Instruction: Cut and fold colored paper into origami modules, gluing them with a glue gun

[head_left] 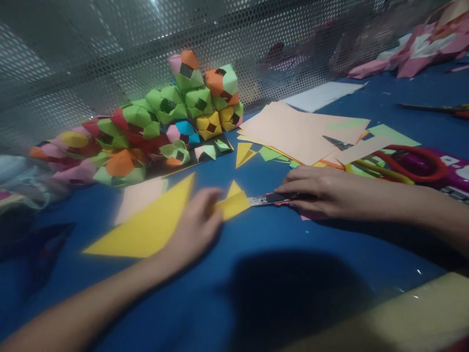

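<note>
My right hand [311,193] is closed around a box cutter [274,199], whose blade points left. The blade tip meets the right edge of a small folded piece of yellow paper [234,205]. At the other end of that piece, my left hand [198,220] pinches it between thumb and fingers, slightly blurred. A large yellow paper triangle [146,225] lies under and left of my left hand, partly covered by it. Behind the triangle is a pale peach sheet [137,195]. A pink scrap [305,217] pokes out below my right hand.
Folded paper modules [168,105] in several colours are stacked at the back left against a perforated metal panel [278,54]. Peach sheets [293,132] lie behind my right hand. Red-handled scissors [421,164] rest at right. A small yellow folded scrap [244,154] lies mid-table.
</note>
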`<state>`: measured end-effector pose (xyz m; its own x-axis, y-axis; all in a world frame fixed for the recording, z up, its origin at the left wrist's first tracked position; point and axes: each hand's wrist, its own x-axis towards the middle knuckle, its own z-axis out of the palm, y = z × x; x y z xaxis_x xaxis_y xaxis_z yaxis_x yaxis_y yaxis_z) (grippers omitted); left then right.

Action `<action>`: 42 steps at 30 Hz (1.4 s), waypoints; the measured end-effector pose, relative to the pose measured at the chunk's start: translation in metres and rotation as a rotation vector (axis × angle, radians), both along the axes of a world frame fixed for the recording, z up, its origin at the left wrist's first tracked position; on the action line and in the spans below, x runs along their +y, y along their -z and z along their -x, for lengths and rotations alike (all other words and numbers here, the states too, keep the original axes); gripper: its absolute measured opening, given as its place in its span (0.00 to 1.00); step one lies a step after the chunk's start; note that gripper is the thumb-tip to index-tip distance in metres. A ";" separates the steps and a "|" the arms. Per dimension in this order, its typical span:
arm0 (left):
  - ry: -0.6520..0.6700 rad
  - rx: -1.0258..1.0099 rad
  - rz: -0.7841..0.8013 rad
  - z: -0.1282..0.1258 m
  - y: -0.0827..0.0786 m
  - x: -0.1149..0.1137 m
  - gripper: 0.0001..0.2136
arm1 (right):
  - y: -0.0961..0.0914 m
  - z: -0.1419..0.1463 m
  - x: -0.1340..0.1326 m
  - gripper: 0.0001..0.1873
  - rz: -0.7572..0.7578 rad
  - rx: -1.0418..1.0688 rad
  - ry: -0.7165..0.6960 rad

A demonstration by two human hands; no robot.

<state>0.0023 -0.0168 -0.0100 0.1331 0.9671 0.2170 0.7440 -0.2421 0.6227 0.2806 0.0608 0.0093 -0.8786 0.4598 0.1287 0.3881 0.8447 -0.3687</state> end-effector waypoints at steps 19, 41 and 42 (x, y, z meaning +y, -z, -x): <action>0.650 0.460 -0.104 0.010 -0.019 0.038 0.16 | -0.005 -0.002 0.003 0.18 0.086 -0.014 -0.008; 0.587 0.485 -0.050 0.005 -0.008 0.034 0.16 | -0.015 -0.003 0.001 0.18 0.236 -0.069 -0.015; 0.582 0.484 -0.044 0.005 -0.009 0.034 0.16 | -0.015 -0.003 0.000 0.18 0.237 -0.065 -0.015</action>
<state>-0.0026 0.0168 -0.0010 0.7099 0.7031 0.0413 0.6761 -0.6967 0.2397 0.2837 0.0612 0.0247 -0.8886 0.4571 -0.0382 0.4053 0.7433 -0.5322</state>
